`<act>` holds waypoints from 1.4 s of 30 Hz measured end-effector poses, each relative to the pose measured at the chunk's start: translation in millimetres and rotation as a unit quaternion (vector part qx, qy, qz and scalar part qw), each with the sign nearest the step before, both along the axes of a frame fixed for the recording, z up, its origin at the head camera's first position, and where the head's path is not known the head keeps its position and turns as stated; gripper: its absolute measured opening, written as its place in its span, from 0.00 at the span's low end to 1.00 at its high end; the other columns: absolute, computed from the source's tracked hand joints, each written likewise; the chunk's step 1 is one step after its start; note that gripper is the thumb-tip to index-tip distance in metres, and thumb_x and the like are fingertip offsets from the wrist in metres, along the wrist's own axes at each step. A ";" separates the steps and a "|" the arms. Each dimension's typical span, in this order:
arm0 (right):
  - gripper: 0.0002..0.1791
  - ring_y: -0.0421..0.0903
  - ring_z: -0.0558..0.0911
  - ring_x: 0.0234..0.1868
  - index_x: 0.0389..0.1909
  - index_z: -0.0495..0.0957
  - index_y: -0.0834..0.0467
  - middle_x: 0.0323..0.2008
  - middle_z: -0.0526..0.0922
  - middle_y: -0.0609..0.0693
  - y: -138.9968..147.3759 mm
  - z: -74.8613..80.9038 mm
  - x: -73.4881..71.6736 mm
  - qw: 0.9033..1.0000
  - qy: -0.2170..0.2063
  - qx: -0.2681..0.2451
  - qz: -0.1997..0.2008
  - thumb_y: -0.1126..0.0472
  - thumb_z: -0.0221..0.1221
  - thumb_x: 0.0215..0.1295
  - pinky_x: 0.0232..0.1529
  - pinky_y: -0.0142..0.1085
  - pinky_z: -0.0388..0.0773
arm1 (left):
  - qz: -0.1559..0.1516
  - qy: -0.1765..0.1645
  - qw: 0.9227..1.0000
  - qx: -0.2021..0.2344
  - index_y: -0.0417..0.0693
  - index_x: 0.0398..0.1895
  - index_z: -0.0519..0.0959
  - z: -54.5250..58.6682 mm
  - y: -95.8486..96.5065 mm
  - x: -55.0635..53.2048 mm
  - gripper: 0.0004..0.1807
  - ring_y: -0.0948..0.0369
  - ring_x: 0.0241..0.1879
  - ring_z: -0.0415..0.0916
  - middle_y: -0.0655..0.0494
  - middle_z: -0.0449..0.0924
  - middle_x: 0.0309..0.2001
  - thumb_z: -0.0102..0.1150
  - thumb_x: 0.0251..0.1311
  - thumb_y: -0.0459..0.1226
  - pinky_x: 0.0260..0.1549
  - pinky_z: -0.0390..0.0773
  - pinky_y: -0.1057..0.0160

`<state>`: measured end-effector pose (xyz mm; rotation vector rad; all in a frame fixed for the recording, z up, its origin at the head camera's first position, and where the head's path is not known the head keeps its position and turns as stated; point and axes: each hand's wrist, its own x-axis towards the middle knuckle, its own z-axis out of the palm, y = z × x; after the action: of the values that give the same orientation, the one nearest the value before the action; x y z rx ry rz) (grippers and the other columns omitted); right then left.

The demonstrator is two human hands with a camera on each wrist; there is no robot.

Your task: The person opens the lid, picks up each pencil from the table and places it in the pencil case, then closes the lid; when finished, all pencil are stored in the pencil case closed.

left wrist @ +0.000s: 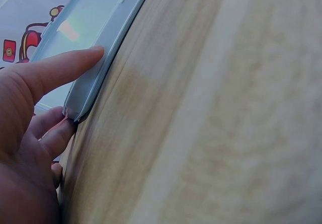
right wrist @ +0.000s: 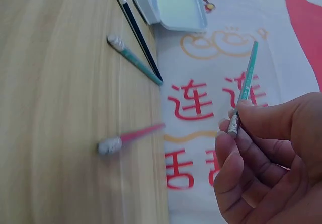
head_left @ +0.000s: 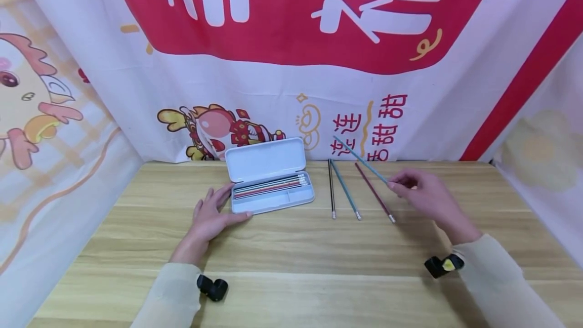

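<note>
A pale blue-white pencil case (head_left: 273, 200) lies with its lid raised on the table, several pencils (head_left: 268, 188) side by side in its back compartment. My left hand (head_left: 212, 218) holds the case's left end, thumb along the front wall and fingertips at the left side; the left wrist view shows this thumb (left wrist: 60, 70) close up. My right hand (head_left: 423, 194) pinches a teal pencil (head_left: 360, 158) near its eraser end, raised above the table with its far end pointing up and left. Below it lies a dark red pencil (head_left: 374, 191). Another teal pencil (head_left: 346, 190) and a black pencil (head_left: 331, 189) lie right of the case.
The wood-grain table (head_left: 291, 257) ends at a printed cloth (head_left: 273, 80) hanging behind, close to the raised lid (head_left: 266, 159). The case's front right compartment is split off by a small divider. Each sleeve carries a small black device (head_left: 212, 288).
</note>
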<state>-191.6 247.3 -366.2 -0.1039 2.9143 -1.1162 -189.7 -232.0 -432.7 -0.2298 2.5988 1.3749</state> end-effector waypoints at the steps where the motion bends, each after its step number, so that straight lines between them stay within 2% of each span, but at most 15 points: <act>1: 0.17 0.50 0.80 0.46 0.54 0.85 0.58 0.46 0.87 0.56 -4.4 1.2 -3.2 1.000 0.006 -0.001 0.008 0.49 0.62 0.79 0.37 0.34 0.80 | -0.001 0.000 1.000 -0.001 0.65 0.88 0.54 -0.1 0.1 0.0 0.60 0.44 0.88 0.17 0.54 0.53 0.88 0.81 0.55 0.55 0.83 0.18 0.32; 7: 0.10 0.50 0.83 0.46 0.49 0.87 0.58 0.44 0.89 0.55 -32.4 5.8 -21.7 0.998 0.035 0.003 0.060 0.56 0.64 0.77 0.43 0.37 0.80 | 0.001 -0.002 1.000 -0.002 0.65 0.88 0.54 -0.8 0.8 -0.1 0.60 0.44 0.88 0.18 0.54 0.53 0.88 0.81 0.55 0.56 0.83 0.19 0.31; 12: 0.07 0.51 0.83 0.47 0.47 0.87 0.56 0.44 0.89 0.53 -60.2 5.6 -39.1 0.995 0.029 -0.004 0.092 0.57 0.64 0.77 0.46 0.39 0.79 | 0.000 -0.001 1.000 -0.005 0.65 0.88 0.54 0.0 -0.1 -0.1 0.60 0.43 0.88 0.18 0.54 0.53 0.88 0.81 0.56 0.56 0.82 0.19 0.30; 19: 0.04 0.50 0.82 0.47 0.45 0.87 0.53 0.43 0.88 0.51 -98.3 -0.5 -59.4 0.990 0.025 -0.020 0.136 0.62 0.66 0.75 0.50 0.41 0.81 | 0.005 -0.009 1.000 0.004 0.66 0.88 0.54 2.4 1.1 1.9 0.60 0.43 0.88 0.17 0.55 0.52 0.88 0.80 0.57 0.55 0.82 0.19 0.29; 25: 0.02 0.47 0.83 0.44 0.43 0.87 0.55 0.40 0.88 0.51 -127.0 -8.7 -74.2 0.984 0.033 0.004 0.175 0.63 0.67 0.73 0.48 0.40 0.83 | 0.010 -0.009 1.000 0.007 0.66 0.88 0.54 2.7 0.6 2.2 0.60 0.43 0.88 0.17 0.55 0.52 0.88 0.81 0.56 0.55 0.82 0.19 0.29; 31: 0.02 0.46 0.83 0.42 0.42 0.87 0.58 0.39 0.89 0.51 -152.8 -16.3 -82.4 0.979 0.021 0.022 0.202 0.64 0.67 0.73 0.45 0.38 0.83 | 0.014 -0.011 1.000 0.006 0.67 0.88 0.55 0.9 -0.6 2.3 0.59 0.44 0.88 0.17 0.56 0.53 0.88 0.81 0.56 0.55 0.82 0.20 0.28; 36: 0.02 0.44 0.83 0.43 0.39 0.87 0.55 0.39 0.87 0.48 -171.8 -23.8 -85.2 0.972 0.023 0.064 0.226 0.64 0.66 0.73 0.47 0.38 0.84 | 0.015 -0.010 1.000 0.010 0.68 0.87 0.55 -0.2 -0.8 2.3 0.59 0.45 0.89 0.17 0.57 0.54 0.88 0.81 0.56 0.55 0.82 0.19 0.29; 42: 0.03 0.43 0.83 0.43 0.39 0.87 0.54 0.39 0.87 0.47 -183.8 -29.8 -85.9 0.969 0.029 0.093 0.228 0.64 0.66 0.74 0.50 0.39 0.85 | 0.018 -0.011 1.000 0.010 0.68 0.87 0.55 0.6 -1.7 2.5 0.59 0.46 0.89 0.17 0.57 0.54 0.88 0.81 0.56 0.55 0.83 0.19 0.31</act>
<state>-277.4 63.4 -396.0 -0.7679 2.8038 -0.7726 -187.2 -233.7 -432.2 -0.2886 2.5753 1.4012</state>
